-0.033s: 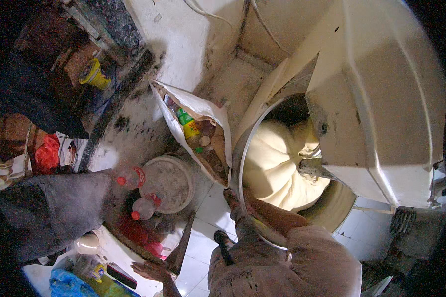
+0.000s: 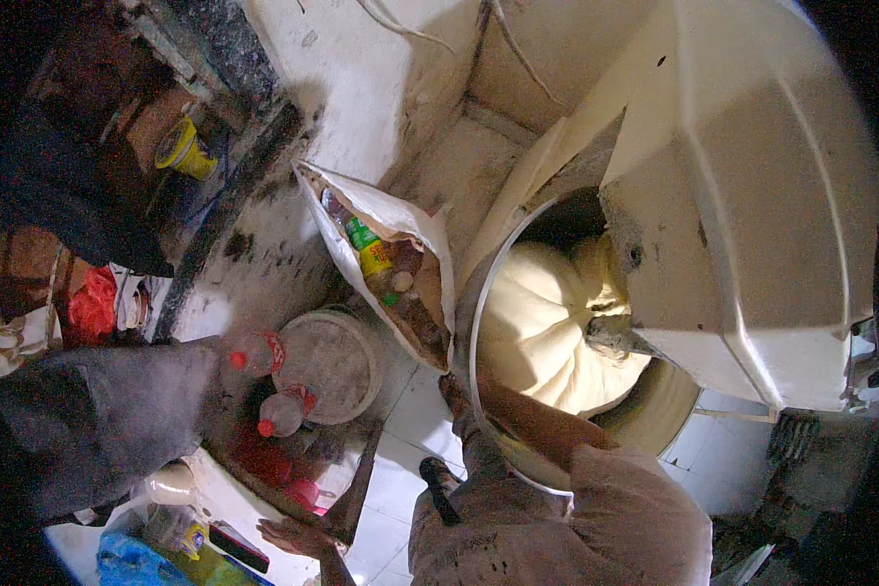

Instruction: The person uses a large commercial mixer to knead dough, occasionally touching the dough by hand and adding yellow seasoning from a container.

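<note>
My left hand (image 2: 295, 536) lies with its fingers stretched out by the edge of a white surface (image 2: 254, 498), near a dark flat phone-like object (image 2: 237, 549). It holds nothing that I can see. On the right, my bare right forearm (image 2: 547, 428) crosses the near rim of a large round mixer bowl (image 2: 476, 332). The right hand itself cannot be made out at the bowl's left rim. A big pale mass of dough (image 2: 532, 322) fills much of the bowl, folded around a mixing hook (image 2: 610, 334).
The cream mixer housing (image 2: 742, 234) overhangs the bowl. Left of it stands an open white sack (image 2: 430, 230) with plastic bottles. A dusty round bucket (image 2: 332, 366) and red-capped bottles (image 2: 281, 415) sit farther left. Another person's dark sleeve (image 2: 98, 420) comes in from the left.
The dough's folds have shifted slightly in the bowl. Both my arms stay in nearly the same place.
</note>
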Tool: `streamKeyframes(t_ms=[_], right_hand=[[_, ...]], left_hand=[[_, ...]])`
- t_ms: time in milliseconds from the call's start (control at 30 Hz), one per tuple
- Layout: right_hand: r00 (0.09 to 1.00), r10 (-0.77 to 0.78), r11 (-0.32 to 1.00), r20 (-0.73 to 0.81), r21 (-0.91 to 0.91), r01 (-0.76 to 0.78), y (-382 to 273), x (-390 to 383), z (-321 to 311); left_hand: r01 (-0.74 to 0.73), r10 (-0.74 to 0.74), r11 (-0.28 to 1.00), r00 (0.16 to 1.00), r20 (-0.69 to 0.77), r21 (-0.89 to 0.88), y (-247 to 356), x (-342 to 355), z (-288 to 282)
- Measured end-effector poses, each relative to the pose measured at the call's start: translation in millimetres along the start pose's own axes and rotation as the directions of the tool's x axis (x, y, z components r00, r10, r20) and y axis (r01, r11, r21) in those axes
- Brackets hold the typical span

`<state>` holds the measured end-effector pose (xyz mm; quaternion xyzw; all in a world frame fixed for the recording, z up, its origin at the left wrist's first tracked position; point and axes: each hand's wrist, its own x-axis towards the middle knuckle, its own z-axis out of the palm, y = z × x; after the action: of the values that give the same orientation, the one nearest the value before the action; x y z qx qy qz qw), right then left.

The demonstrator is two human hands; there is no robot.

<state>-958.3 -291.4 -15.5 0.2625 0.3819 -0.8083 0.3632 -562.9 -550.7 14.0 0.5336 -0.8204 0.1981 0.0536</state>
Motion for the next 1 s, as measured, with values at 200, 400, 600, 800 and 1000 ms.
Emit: streamKeyframes(t_ms=[200,400,600,800,1000], right_hand=[[0.997,-0.068,0.998,-0.021,0.002,0.068,-22.6,26.2,12.9],[0.995,-0.099,0.994,-0.014,0.042,0.1,-55.3,48.3,29.1],[0.997,-0.072,0.994,0.027,0.087,0.069,-4.4,14.2,19.5],[0.996,-0.087,0.995,0.016,0.059,0.086,-45.8,40.6,39.9],[0.99,-0.135,0.985,0.037,0.112,0.13,-33.9,20.0,39.4]], left_hand=[[0.114,-0.107,0.988,0.992,0.074,-0.104,-6.6,-5.6,3.0],[0.123,-0.146,0.96,0.986,-0.075,-0.253,-4.2,-0.5,17.0],[-0.044,0.028,0.993,0.989,-0.144,-0.112,-33.7,-10.6,34.6],[0.005,-0.043,0.971,0.987,-0.156,-0.237,-45.7,-19.4,45.3],[0.047,-0.05,0.997,0.998,-0.05,-0.065,-1.1,-4.5,6.7]])
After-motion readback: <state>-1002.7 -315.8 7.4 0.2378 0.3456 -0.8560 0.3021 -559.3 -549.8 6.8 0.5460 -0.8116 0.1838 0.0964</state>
